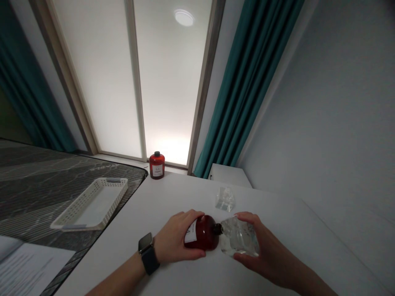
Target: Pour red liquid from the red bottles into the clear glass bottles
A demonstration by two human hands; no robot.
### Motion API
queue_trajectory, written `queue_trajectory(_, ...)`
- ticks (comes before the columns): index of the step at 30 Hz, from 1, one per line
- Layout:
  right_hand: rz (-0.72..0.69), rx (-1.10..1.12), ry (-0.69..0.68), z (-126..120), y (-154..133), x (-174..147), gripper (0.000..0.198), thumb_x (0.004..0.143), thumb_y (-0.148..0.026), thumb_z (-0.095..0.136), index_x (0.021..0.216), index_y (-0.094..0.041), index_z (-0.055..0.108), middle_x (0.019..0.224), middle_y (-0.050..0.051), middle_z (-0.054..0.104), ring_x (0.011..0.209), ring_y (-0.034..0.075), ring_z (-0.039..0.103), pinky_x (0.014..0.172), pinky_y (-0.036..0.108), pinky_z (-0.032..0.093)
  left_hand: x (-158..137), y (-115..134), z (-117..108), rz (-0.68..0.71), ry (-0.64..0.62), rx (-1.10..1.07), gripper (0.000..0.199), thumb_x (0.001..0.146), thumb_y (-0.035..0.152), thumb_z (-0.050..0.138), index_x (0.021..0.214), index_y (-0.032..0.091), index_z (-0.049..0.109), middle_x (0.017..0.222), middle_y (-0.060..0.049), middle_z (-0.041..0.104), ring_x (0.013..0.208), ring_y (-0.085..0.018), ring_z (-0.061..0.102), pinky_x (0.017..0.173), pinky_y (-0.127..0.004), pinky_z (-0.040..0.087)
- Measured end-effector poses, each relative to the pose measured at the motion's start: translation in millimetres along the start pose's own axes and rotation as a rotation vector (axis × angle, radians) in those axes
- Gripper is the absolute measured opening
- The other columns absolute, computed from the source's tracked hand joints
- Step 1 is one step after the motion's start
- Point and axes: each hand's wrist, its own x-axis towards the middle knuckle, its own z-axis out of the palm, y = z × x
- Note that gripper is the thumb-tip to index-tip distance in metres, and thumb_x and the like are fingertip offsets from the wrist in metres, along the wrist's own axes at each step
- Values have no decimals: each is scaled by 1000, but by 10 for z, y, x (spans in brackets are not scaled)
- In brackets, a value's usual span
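My left hand [179, 236], with a dark watch on its wrist, is wrapped round a dark red bottle [206, 233]. The bottle lies tilted on its side, its white label partly under my fingers and its black neck [217, 229] pointing right. In my right hand [262, 242] is a clear, faceted glass container [238, 237], tipped with its mouth end toward the bottle's neck. Neck and glass meet or nearly touch; I cannot tell whether liquid passes between them. Just beyond, a clear faceted piece [225, 199] sits on the white table [179, 193].
A second red bottle [157, 165] with a dark cap stands upright at the table's far left corner. Left of the table, a white perforated basket [92, 205] and printed paper [33, 267] lie on a dark patterned surface. A white cabinet [230, 174] stands behind, near teal curtains [243, 90].
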Motion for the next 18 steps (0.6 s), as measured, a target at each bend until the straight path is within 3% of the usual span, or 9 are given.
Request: queue_trajectory(18,-21,-12,-72,-133,-156,85,55,72,-21,73,121,-25,50,121,10,61,111,31,63,96,46,54,-5,-2,31,0,30,-22,74,69,54,77,129,21,47,115,-9,66,96,-29,65,87,-41,52)
